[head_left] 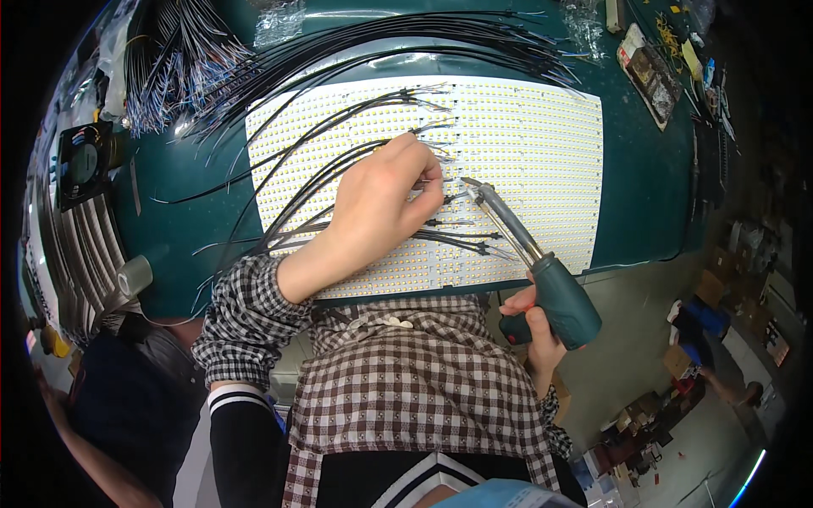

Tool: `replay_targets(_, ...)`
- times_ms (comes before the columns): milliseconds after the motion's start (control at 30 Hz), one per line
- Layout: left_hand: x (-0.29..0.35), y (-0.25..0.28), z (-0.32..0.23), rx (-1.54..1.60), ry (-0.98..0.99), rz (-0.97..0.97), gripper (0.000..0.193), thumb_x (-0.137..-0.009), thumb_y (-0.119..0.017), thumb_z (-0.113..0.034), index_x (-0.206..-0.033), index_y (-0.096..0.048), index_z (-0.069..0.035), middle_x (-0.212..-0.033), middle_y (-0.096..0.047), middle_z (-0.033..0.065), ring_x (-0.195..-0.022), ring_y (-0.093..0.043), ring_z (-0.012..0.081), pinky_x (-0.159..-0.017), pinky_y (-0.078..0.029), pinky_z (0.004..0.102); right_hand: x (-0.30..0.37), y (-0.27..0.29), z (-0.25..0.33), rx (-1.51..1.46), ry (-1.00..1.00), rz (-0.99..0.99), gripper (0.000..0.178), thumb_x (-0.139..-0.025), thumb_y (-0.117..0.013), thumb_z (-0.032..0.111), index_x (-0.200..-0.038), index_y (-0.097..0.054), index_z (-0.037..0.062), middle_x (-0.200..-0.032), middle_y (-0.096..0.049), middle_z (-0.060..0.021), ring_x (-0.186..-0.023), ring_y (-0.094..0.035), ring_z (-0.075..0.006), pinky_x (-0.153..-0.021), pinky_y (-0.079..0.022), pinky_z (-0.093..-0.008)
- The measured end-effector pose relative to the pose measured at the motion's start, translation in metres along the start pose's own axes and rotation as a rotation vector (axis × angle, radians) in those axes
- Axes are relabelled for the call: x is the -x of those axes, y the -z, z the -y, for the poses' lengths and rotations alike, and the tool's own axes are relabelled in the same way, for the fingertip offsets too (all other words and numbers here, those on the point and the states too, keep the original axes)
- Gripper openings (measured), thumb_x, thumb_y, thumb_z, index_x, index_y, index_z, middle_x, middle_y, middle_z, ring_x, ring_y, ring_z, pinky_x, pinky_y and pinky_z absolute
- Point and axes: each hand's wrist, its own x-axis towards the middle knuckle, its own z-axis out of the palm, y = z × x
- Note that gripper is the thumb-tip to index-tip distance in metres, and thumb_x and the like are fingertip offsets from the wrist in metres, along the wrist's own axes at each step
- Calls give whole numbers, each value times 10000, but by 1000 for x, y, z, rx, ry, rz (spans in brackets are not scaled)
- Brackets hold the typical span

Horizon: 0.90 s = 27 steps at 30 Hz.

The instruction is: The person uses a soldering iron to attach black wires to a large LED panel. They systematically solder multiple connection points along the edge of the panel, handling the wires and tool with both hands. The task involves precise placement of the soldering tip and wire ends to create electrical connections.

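A white LED board sheet [542, 169] dotted with yellow LEDs lies on the green table [635, 203]. Black cables [318, 173] with stripped thin wire ends run over its left half to the middle seam. My left hand [385, 190] is above these cables, its thumb and fingers pinched on a cable whose wire end pokes out beside the fingertips. In my right hand [542, 339], at the board's near edge, is a dark green soldering gun [563, 300]. Its metal tip points up and left, close to the seam and just right of my left fingers; whether it touches is unclear.
More black cables [398, 34] lie along the board's far side, and a large bundle [182, 68] fans out at the far left. A dirty solder tray [650, 74] is at the far right. At left are a black fan [83, 165] and a tape roll [135, 275]. Another person [127, 415] is at lower left.
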Motion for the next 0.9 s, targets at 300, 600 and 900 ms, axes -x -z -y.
replay_targets(300,0,2,-3,-25,2,30,113,-727,-642,-40,-781,-543,-49,-763,-560,93,-677,-589,280,-571,-463,364,-2,-3,-1,25,-27,-9,149,-839,-610,-15,-977,-604,-72,-856,-642,-138,-774,-634,-206,-716,-541,-329)
replay_targets(600,0,1,-2,-28,2,30,103,-738,-638,-46,-790,-548,-49,-769,-559,81,-659,-580,253,-560,-457,340,-4,-3,-1,101,-35,9,124,-842,-606,-25,-957,-609,-71,-849,-639,-134,-768,-633,-199,-705,-545,-318)
replay_targets(900,-1,2,-3,-47,8,44,108,-730,-638,-47,-786,-546,-54,-762,-556,90,-678,-585,282,-575,-462,367,-3,-2,-1,5,0,-6,153,-851,-602,-6,-988,-600,-73,-895,-634,-142,-793,-640,-210,-732,-558,-336)
